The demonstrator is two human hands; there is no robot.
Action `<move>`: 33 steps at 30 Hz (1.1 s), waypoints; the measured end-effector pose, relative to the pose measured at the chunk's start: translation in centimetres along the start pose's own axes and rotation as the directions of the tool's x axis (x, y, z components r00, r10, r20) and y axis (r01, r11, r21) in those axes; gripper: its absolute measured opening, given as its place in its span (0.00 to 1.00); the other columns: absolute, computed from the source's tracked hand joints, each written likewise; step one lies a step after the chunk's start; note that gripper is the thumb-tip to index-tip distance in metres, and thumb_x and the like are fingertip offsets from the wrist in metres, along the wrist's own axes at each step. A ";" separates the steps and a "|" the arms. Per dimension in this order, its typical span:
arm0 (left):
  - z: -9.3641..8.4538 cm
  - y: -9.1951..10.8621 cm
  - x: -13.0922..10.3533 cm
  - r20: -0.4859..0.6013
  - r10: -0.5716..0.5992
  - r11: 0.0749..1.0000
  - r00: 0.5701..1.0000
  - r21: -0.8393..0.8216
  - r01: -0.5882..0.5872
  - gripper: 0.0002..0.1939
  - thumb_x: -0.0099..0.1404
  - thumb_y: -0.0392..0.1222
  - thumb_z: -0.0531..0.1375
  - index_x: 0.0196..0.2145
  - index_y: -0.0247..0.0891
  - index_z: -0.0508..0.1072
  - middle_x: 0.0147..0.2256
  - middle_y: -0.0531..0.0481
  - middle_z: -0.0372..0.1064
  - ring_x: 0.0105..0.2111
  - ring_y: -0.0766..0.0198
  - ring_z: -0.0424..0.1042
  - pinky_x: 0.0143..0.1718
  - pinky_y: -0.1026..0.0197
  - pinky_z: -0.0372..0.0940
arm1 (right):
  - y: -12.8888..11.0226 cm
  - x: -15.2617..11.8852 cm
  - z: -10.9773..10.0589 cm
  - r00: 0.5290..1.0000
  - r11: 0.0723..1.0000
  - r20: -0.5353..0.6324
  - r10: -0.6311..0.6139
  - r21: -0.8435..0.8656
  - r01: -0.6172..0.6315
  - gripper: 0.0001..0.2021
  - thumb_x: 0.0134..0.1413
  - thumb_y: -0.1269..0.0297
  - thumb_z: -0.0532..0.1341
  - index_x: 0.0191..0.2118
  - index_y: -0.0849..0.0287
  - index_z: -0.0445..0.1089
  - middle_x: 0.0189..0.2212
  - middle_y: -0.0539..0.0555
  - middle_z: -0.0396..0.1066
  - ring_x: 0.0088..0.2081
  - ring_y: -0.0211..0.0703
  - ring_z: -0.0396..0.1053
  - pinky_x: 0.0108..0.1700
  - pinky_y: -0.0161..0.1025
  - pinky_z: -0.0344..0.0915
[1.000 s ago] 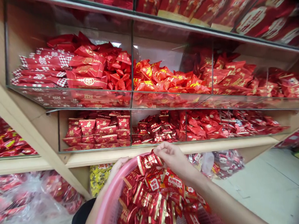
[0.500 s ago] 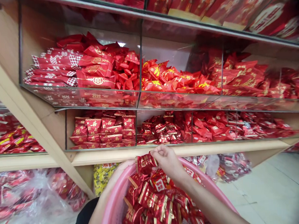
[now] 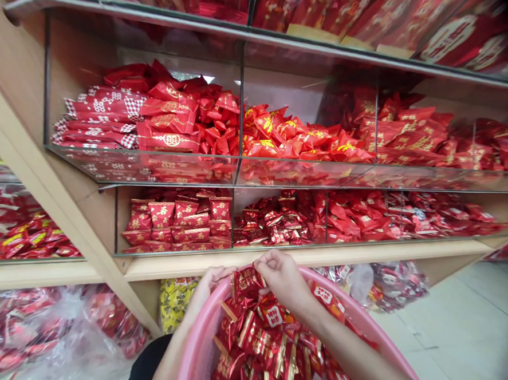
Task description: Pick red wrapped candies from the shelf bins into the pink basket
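A pink plastic basket (image 3: 190, 354) holds many red and gold wrapped packets (image 3: 263, 338). At the basket's far rim, my right hand (image 3: 280, 277) pinches the upper right corner of a red packet (image 3: 246, 282) with gold lettering. My left hand (image 3: 214, 277) is at the rim's left side, its fingers reaching toward the packet's left edge; whether they grip the rim or the packet is hard to tell. Other packets with white labels lie under my right forearm.
Clear-fronted shelf bins (image 3: 176, 217) with red packets stand ahead, above a wooden ledge (image 3: 370, 254). Bags of yellow packets (image 3: 175, 301) and red packets (image 3: 397, 284) sit below. A clear plastic bag (image 3: 74, 338) lies at left.
My left hand has come up at the rim, and more of its fingers show. My right hand still pinches the packet, slightly lower. The view has shifted a little.
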State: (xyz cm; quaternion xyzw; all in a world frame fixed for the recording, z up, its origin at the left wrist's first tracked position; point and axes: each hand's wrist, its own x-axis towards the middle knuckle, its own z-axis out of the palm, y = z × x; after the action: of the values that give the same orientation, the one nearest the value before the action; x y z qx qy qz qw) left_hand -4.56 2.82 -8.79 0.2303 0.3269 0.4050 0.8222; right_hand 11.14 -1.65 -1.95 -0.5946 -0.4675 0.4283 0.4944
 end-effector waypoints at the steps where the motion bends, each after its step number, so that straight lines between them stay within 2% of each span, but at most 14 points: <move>1: 0.0 0.0 0.0 0.026 -0.028 0.999 0.999 -0.038 0.029 0.16 0.58 0.44 0.56 0.38 0.29 0.75 0.35 0.41 0.76 0.38 0.52 0.73 0.42 0.56 0.64 | 0.0 0.0 0.1 1.000 1.000 0.001 -0.004 -0.004 0.004 0.08 0.44 0.60 0.58 0.23 0.58 0.59 0.15 0.42 0.53 0.18 0.32 0.54 0.18 0.35 0.69; 3: 0.2 -0.1 -0.2 0.075 -0.032 0.998 0.997 -0.047 0.036 0.19 0.59 0.47 0.55 0.38 0.28 0.74 0.34 0.40 0.76 0.37 0.50 0.74 0.39 0.55 0.66 | -0.1 0.1 0.3 1.000 1.000 0.000 -0.012 -0.010 0.012 0.08 0.43 0.60 0.58 0.23 0.57 0.60 0.15 0.42 0.54 0.18 0.33 0.55 0.19 0.35 0.68; 7: 0.7 -0.1 -0.8 0.129 0.024 0.999 0.991 0.021 -0.027 0.17 0.60 0.46 0.56 0.39 0.29 0.74 0.34 0.42 0.76 0.37 0.52 0.74 0.38 0.57 0.65 | -0.4 0.1 0.7 0.999 0.999 -0.010 -0.031 -0.016 0.031 0.07 0.43 0.60 0.58 0.23 0.57 0.60 0.16 0.44 0.56 0.19 0.35 0.58 0.19 0.35 0.68; 10: 0.9 -0.2 -1.0 0.129 0.066 0.996 0.989 0.043 -0.072 0.16 0.58 0.42 0.58 0.42 0.31 0.74 0.37 0.44 0.76 0.36 0.53 0.74 0.41 0.57 0.64 | -0.6 -0.1 1.2 0.999 0.999 -0.010 -0.047 -0.011 0.047 0.08 0.44 0.60 0.58 0.23 0.57 0.61 0.17 0.45 0.58 0.20 0.36 0.59 0.19 0.35 0.67; 15: 0.8 0.0 -0.9 0.127 0.142 0.981 0.982 0.111 -0.156 0.13 0.57 0.37 0.60 0.40 0.31 0.75 0.36 0.45 0.76 0.37 0.53 0.73 0.42 0.58 0.63 | -0.6 -0.3 1.5 0.999 0.999 -0.006 -0.048 0.014 0.048 0.10 0.44 0.57 0.58 0.23 0.57 0.60 0.16 0.44 0.56 0.19 0.35 0.57 0.19 0.35 0.68; 21: 0.3 0.0 -0.6 0.141 0.129 0.979 0.981 0.138 -0.149 0.13 0.57 0.38 0.60 0.40 0.32 0.75 0.36 0.45 0.76 0.36 0.54 0.74 0.41 0.59 0.64 | -0.1 0.0 1.6 1.000 0.999 0.001 -0.021 0.028 0.021 0.13 0.44 0.54 0.58 0.22 0.58 0.60 0.14 0.42 0.52 0.17 0.32 0.53 0.19 0.35 0.67; 29: 0.3 0.2 -0.8 0.052 0.057 0.995 0.997 0.075 -0.061 0.15 0.54 0.36 0.62 0.42 0.33 0.74 0.36 0.45 0.76 0.35 0.52 0.74 0.39 0.57 0.65 | 0.4 -0.1 0.8 0.987 0.989 -0.072 -0.145 -0.030 0.143 0.10 0.48 0.59 0.55 0.21 0.57 0.59 0.15 0.44 0.56 0.18 0.35 0.53 0.20 0.33 0.52; 33: 0.3 0.0 -0.8 0.044 0.046 0.997 0.998 0.058 -0.048 0.16 0.54 0.36 0.61 0.42 0.33 0.74 0.35 0.45 0.76 0.35 0.52 0.75 0.39 0.56 0.65 | 0.6 -0.3 0.9 0.981 0.984 -0.085 -0.177 -0.042 0.174 0.09 0.49 0.60 0.55 0.22 0.57 0.59 0.16 0.44 0.56 0.19 0.36 0.53 0.22 0.33 0.50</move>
State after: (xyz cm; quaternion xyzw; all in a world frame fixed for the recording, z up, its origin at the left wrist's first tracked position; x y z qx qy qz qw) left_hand -4.73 2.14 -8.32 0.2707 0.3155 0.4093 0.8121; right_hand 10.29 -1.82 -2.64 -0.5778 -0.5034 0.3481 0.5399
